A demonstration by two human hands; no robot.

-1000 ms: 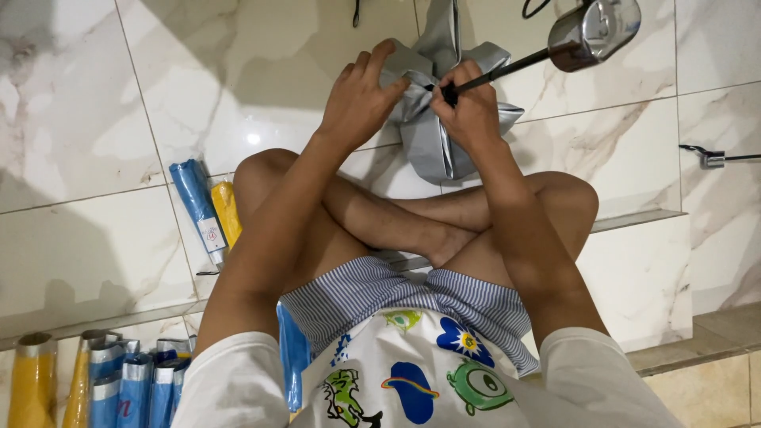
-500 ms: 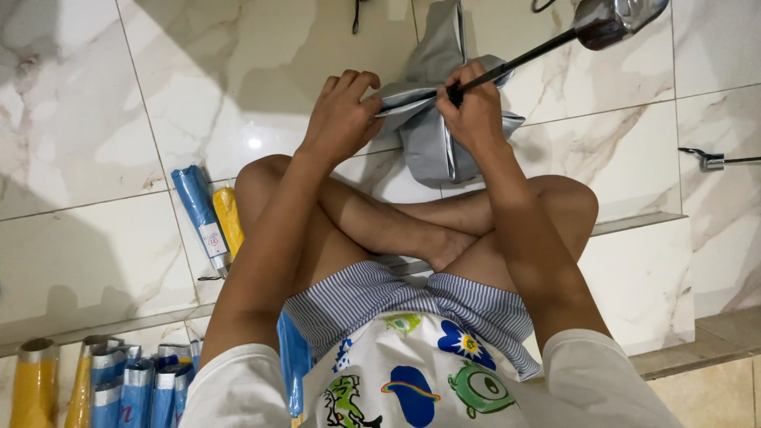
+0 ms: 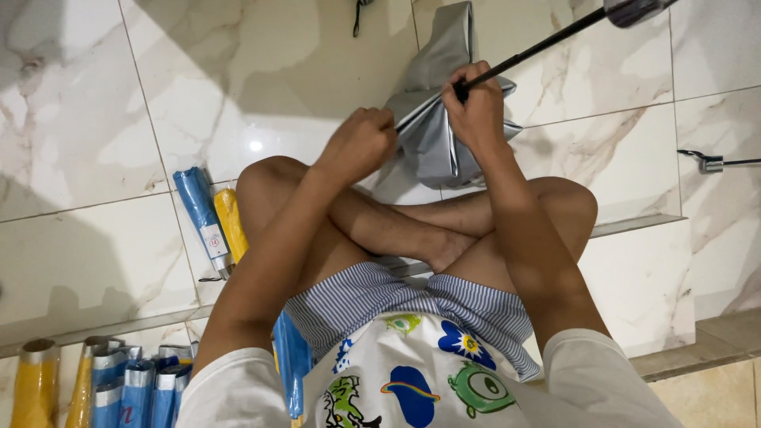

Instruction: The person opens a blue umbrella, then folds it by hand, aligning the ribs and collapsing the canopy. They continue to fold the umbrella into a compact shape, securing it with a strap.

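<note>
Both fists closed on a grey umbrella (image 3: 432,135) at far centre, left hand (image 3: 358,145) gripping canopy edge, right hand (image 3: 478,107) clamping black shaft (image 3: 547,43) (folds loose, wrapping apparently unfinished).

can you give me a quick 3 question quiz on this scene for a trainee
1. True or false: the right hand grips the black rod of the grey umbrella.
2. Which colours are the two folded umbrellas lying on the floor beside the person's left knee? A) red and green B) blue and yellow C) black and white
3. Fill in: the left hand pinches the edge of the umbrella's grey ____.

Key: 1 true; 2 B; 3 fabric
</note>
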